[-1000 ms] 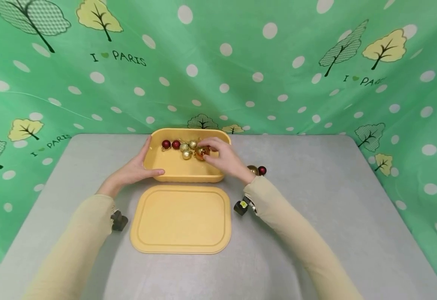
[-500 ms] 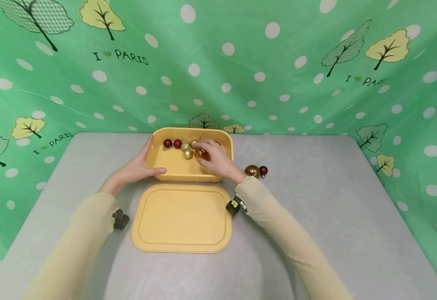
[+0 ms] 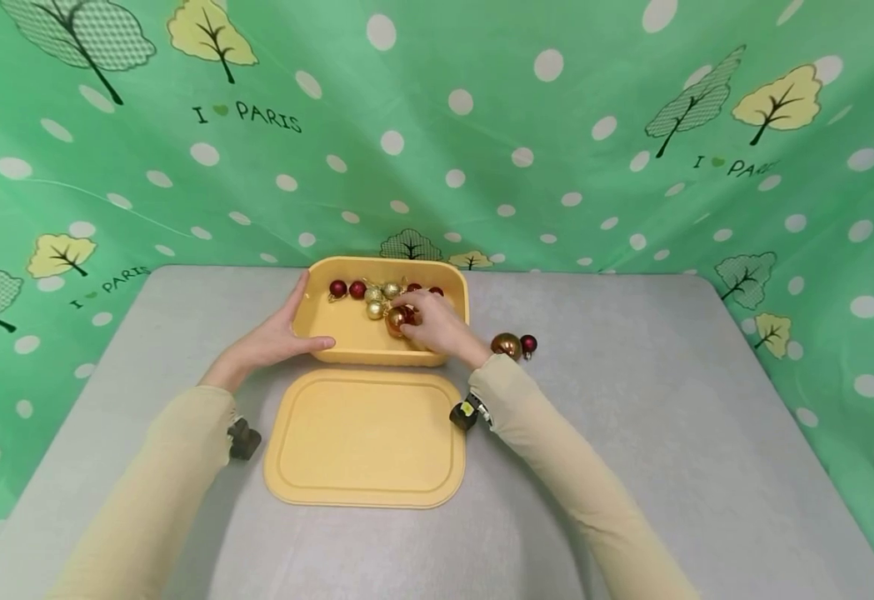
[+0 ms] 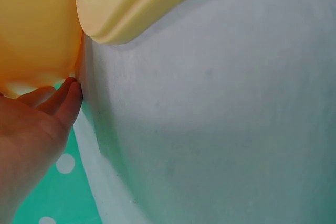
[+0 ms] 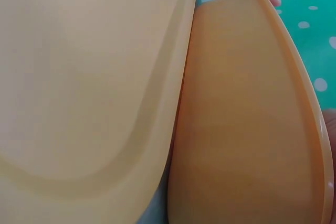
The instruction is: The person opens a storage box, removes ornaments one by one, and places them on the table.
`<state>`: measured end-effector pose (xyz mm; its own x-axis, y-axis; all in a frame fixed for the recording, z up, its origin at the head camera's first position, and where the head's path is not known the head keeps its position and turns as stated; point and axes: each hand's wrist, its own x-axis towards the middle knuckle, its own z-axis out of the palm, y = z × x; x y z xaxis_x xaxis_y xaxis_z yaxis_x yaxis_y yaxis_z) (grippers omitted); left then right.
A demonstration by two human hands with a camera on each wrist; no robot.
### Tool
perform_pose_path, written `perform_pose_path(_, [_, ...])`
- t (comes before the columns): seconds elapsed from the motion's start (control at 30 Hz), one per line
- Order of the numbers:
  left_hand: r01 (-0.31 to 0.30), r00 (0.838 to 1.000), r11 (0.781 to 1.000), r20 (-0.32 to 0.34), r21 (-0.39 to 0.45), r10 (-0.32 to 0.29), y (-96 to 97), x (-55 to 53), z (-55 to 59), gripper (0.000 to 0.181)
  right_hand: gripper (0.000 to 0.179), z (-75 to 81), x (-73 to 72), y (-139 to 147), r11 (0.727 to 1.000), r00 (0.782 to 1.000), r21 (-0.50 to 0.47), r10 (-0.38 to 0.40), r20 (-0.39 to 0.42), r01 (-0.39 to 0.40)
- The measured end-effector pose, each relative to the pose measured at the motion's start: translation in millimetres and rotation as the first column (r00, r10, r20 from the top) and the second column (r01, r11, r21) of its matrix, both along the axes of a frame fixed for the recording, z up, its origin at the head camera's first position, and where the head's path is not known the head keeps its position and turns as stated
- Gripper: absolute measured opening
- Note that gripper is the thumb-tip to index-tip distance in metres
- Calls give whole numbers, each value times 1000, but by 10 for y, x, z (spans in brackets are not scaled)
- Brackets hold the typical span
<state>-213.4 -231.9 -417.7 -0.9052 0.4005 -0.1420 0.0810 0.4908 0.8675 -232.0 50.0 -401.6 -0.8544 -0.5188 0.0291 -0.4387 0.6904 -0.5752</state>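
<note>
A yellow box point(image 3: 377, 357) stands on the table. My left hand point(image 3: 275, 335) grips its left end, thumb over the front rim and fingers along the outer side wall. Inside the box, my right hand point(image 3: 440, 323) holds a shiny copper Christmas ball point(image 3: 397, 322) between thumb and fingers. Close by lie several small gold balls point(image 3: 374, 310) and dark red balls point(image 3: 337, 288). The left wrist view shows the left fingers point(image 4: 68, 98) against the box's wall. In the right wrist view, the box's front wall point(image 5: 241, 103) hides the ball.
The yellow lid point(image 3: 365, 442) lies flat in front of the box. Right of the box, a copper ball point(image 3: 506, 345) and a small dark red ball point(image 3: 529, 344) lie on the grey table point(image 3: 631, 400). A green printed curtain point(image 3: 526, 192) hangs behind.
My right hand has shifted the copper ball slightly toward the box's front, uncovering dark red balls behind it. My left hand stays on the box.
</note>
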Motion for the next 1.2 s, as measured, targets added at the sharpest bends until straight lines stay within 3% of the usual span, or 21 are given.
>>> perform_pose_path(0.33, [-10,1000,1000,2,-19,10,38,-16,-19,118,38,24,37,64,984,1000,-177,-12,19,15])
perform_pose_path(0.43, [-11,1000,1000,8,-12,11,50,-31,-26,119,39,82,90,98,972,1000,-235,-28,3,28])
perform_pose_path(0.63, [-26,1000,1000,11,-11,26,25,-18,-23,119,39,261,215,158,952,999,-305,9,-47,-23])
perform_pose_path(0.93, [-24,1000,1000,15,4,24,2,-5,-34,119,39,334,360,347,933,999,-358,-16,42,30])
perform_pose_path(1.2, [-15,1000,1000,8,18,15,7,-15,-42,120,38,285,447,680,886,991,-449,-72,109,114])
